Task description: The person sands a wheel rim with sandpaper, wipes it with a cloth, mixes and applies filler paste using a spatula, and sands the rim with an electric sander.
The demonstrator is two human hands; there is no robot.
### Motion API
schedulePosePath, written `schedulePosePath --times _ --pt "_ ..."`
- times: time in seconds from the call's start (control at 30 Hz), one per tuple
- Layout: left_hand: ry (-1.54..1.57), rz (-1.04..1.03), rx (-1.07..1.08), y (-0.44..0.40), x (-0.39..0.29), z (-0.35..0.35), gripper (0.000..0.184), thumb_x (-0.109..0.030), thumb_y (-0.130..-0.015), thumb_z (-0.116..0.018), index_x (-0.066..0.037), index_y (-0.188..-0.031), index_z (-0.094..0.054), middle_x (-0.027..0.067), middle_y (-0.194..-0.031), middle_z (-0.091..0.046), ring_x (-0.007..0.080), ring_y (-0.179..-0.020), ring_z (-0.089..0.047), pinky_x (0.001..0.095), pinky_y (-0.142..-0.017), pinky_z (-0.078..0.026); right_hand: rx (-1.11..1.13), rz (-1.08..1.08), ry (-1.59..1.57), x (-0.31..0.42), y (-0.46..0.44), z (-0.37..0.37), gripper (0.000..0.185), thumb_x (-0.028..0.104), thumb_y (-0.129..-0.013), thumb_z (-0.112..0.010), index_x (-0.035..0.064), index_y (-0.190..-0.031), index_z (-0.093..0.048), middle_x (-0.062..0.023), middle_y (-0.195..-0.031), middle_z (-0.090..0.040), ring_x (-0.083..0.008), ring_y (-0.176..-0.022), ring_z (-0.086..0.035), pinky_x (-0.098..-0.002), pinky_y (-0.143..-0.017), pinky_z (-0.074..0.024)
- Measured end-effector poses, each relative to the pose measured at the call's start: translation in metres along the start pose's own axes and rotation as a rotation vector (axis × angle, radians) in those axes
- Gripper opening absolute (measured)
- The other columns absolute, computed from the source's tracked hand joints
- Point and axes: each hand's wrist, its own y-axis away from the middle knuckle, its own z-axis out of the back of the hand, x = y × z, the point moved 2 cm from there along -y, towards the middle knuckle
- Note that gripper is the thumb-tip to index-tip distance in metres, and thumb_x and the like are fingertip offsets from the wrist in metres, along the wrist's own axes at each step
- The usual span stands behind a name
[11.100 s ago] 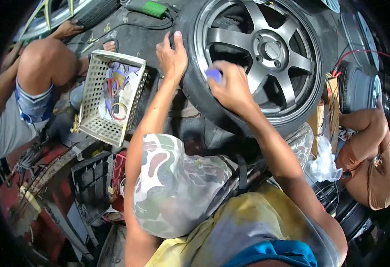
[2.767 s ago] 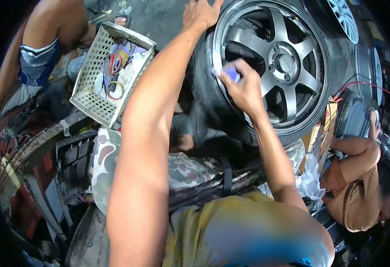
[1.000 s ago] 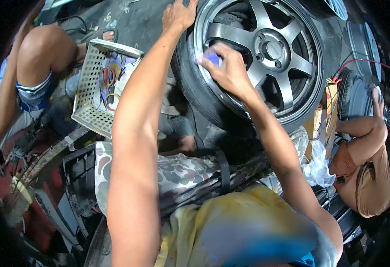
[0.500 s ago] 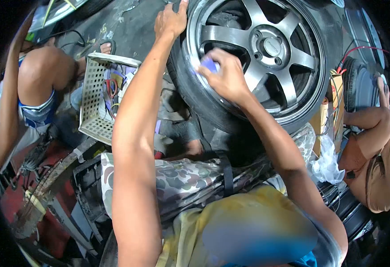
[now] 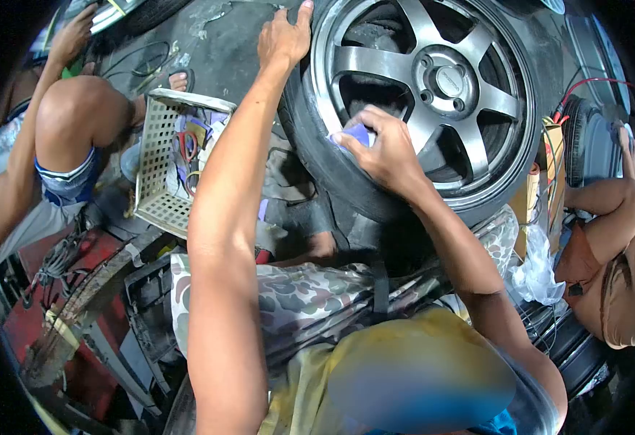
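Right hand (image 5: 388, 148) pinches purple pad (image 5: 359, 134) at wheel's (image 5: 448, 82) left side; left hand (image 5: 283, 42), thumb spread, by wheel's upper left. Loose pinch could drop pad.

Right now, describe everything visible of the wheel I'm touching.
The wheel has a metallic-gray rim with six spokes, a center cap amid four holes, and a black tire. It faces the camera, top cut off. The left hand is at the tire's side; the right hand holds a purple pad at the rim's edge.

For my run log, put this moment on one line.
left hand: at tire edge | right hand: holding purple pad at edge of grey wheel | basket: red-handled scissors inside
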Motion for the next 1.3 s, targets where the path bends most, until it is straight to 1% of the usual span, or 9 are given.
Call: schedulePosePath --times 0.17,0.23,0.3,0.77,0.9,1.0,1.1,1.13,1.3 --pt "0.001 0.005 0.044 0.005 -0.006 0.004 0.077 -0.068 -0.1 -0.041 -0.004 -0.139 -0.06 0.033 -0.132 -0.062 0.0488 -0.129 -0.056 0.0527 -0.11 -0.042 -0.134 -0.026 0.047 0.006 -0.027 -0.011 0.03 0.026 -0.083 -0.08 -0.0016 -0.09 -0.071 -0.021 -0.088 -0.066 -0.0416 -0.084 -0.066 -0.0462 -0.077 -0.0508" --pt "-0.001 -0.002 -0.003 0.002 -0.003 0.004 0.077 -0.068 -0.1 -0.041 -0.004 -0.139 -0.06 0.0327 -0.133 -0.062 0.0486 -0.13 -0.055 0.0522 -0.111 -0.042 -0.193 0.1 0.099 0.005 -0.005 -0.012 0.029 0.025 -0.082 -0.08 -0.0021 -0.088 -0.071 -0.0215 -0.089 -0.066 -0.0411 -0.084 -0.067 -0.0467 -0.077 -0.0506" --pt "0.012 0.017 0.016 0.006 -0.005 0.001 0.077 -0.068 -0.1 -0.041 -0.004 -0.14 -0.059 0.0322 -0.134 -0.062 0.0482 -0.13 -0.055 0.0519 -0.111 -0.041 -0.073 -0.068 0.022 0.006 0.004 -0.006 0.029 0.025 -0.082 -0.079 -0.0022 -0.089 -0.071 -0.0222 -0.089 -0.066 -0.0422 -0.086 -0.066 -0.0481 -0.078 -0.0504" --pt "0.024 0.002 -0.007 0.002 0.006 -0.01 0.086 -0.071 -0.099 -0.043 -0.001 -0.149 -0.051 0.0351 -0.138 -0.057 0.0483 -0.133 -0.052 0.0512 -0.114 -0.039 -0.256 0.035 0.032 0.01 -0.016 -0.021 0.033 0.025 -0.082 -0.078 -0.005 -0.082 -0.065 -0.0233 -0.084 -0.063 -0.0449 -0.082 -0.064 -0.048 -0.075 -0.0495" --pt "0.029 0.014 -0.013 0.004 0.003 -0.006 0.087 -0.071 -0.099 -0.043 -0.001 -0.148 -0.052 0.0351 -0.139 -0.056 0.0486 -0.133 -0.052 0.051 -0.114 -0.039 -0.167 -0.052 0.002 0.008 -0.002 -0.019 0.035 0.027 -0.082 -0.078 -0.0051 -0.083 -0.065 -0.0243 -0.084 -0.063 -0.0451 -0.081 -0.064 -0.0477 -0.075 -0.0497" --pt "0.051 0.015 0.019 0.003 0.003 -0.004 0.087 -0.071 -0.099 -0.043 -0.001 -0.148 -0.052 0.0351 -0.14 -0.055 0.0487 -0.134 -0.052 0.0512 -0.115 -0.039 -0.265 -0.038 0.084 0.013 -0.033 -0.023 0.028 0.022 -0.082 -0.08 -0.0032 -0.081 -0.067 -0.0221 -0.082 -0.065 -0.0405 -0.077 -0.066 -0.0452 -0.074 -0.0505" --pt "0.049 0.021 0.003 0.003 0.003 -0.004 0.088 -0.072 -0.098 -0.042 -0.001 -0.148 -0.051 0.0347 -0.142 -0.055 0.0485 -0.134 -0.051 0.0515 -0.115 -0.039 -0.175 -0.011 0.049 0.011 0.0 -0.019 0.028 0.022 -0.08 -0.081 -0.0033 -0.083 -0.068 -0.022 -0.082 -0.066 -0.0391 -0.078 -0.067 -0.0452 -0.074 -0.0509" --pt "0.039 0.036 0.003 0.004 0.002 -0.005 0.087 -0.072 -0.098 -0.043 -0.002 -0.149 -0.051 0.0338 -0.142 -0.054 0.048 -0.136 -0.05 0.0519 -0.115 -0.039 -0.126 -0.137 0.031 0.011 0.007 -0.015 0.032 0.026 -0.08 -0.082 -0.0033 -0.086 -0.07 -0.0235 -0.085 -0.067 -0.0394 -0.082 -0.069 -0.0455 -0.076 -0.0518" --pt "0.054 0.047 0.017 0.014 -0.004 0.0 0.085 -0.071 -0.098 -0.043 -0.004 -0.15 -0.051 0.0332 -0.143 -0.054 0.0477 -0.136 -0.049 0.0521 -0.116 -0.038 -0.219 -0.067 0.082 0.005 -0.033 -0.021 0.033 0.026 -0.081 -0.082 -0.0039 -0.088 -0.07 -0.0252 -0.092 -0.07 -0.0394 -0.085 -0.07 -0.0442 -0.078 -0.0533"
